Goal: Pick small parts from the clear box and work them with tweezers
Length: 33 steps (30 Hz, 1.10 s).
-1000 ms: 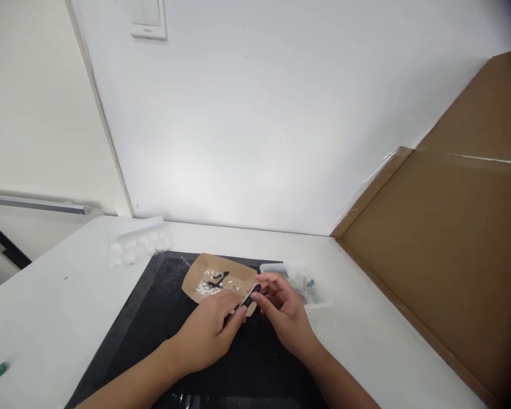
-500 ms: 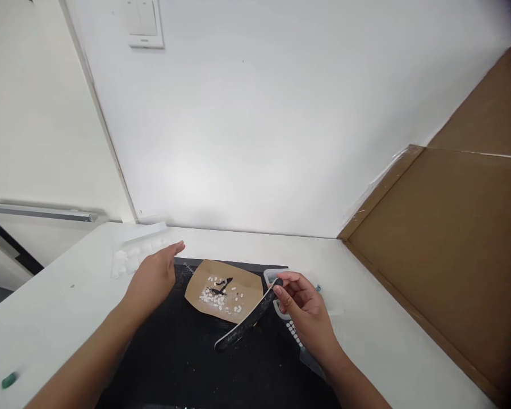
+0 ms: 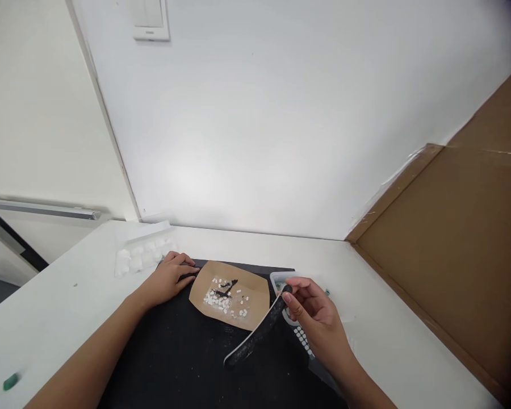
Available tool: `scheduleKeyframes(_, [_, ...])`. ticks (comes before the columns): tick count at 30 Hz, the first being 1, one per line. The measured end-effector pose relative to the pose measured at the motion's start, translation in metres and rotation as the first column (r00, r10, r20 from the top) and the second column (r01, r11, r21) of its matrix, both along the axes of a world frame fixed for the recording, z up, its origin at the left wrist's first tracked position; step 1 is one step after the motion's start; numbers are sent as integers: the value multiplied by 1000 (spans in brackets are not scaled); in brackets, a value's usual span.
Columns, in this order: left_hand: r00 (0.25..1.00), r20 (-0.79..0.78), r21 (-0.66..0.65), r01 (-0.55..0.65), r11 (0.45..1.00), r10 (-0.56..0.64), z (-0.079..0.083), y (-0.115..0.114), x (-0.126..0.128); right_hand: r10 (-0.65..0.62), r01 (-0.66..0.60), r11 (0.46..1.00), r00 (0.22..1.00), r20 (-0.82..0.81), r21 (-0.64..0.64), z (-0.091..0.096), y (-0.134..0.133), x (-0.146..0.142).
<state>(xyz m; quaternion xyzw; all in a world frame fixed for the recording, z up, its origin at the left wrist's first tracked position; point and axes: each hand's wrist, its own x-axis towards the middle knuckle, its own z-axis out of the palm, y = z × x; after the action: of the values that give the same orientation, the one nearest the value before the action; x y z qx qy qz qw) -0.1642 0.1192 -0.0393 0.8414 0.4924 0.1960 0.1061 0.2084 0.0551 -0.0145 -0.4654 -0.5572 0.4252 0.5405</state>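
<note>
Between the thumb and fingers of my right hand [image 3: 313,307] is a curved black nail file [image 3: 258,335] with a pale edge, pinched at its upper end. It slants down to the left over the black mat [image 3: 187,352]. My left hand [image 3: 172,278] rests at the mat's far left, fingers stretched toward the left edge of a brown paper tray [image 3: 255,295]. That hand covers the spot where a small clear serrated strip lay; whether it touches the strip is hidden. Several small white pieces [image 3: 217,301] and black scraps [image 3: 223,291] lie in the tray.
A clear plastic container [image 3: 276,276] stands partly behind my right hand, above a sheet of white oval pads [image 3: 301,338]. A clear moulded tray [image 3: 138,253] lies at the back left. A green piece [image 3: 11,382] sits at the front left. Cardboard [image 3: 443,244] bounds the right side.
My left hand has come down and to the right, from above the mat's left side onto its far edge beside the paper tray. My right hand still holds the nail file. The view has shifted slightly.
</note>
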Motion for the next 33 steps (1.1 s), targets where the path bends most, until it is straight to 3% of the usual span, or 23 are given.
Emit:
scheduleKeyframes(8, [991, -40, -13, -127, 992, 127, 1, 2, 0, 15, -14, 1000, 997, 80, -15, -4, 0, 1])
scheduleKeyframes(14, [990, -101, 111, -90, 990, 101, 1, -4, 8, 19, -17, 1000, 995, 101, -22, -5, 2, 3])
scheduleKeyframes(18, [986, -87, 149, -128, 980, 142, 0, -4, 7, 31, -30, 999, 993, 115, -16, -5, 2, 2])
scheduleKeyframes(26, [967, 99, 108, -245, 964, 235, 0, -1, -8, 86, -85, 996, 984, 153, -14, -8, 2, 1])
scheduleKeyframes(30, [927, 237, 54, -311, 949, 291, -6, -1, -3, 94, -92, 996, 982, 163, -21, -6, 2, 0])
scheduleKeyframes(33, [913, 304, 8, -287, 958, 271, -5, -4, 4, 108, -105, 994, 981, 159, -25, -6, 3, 0])
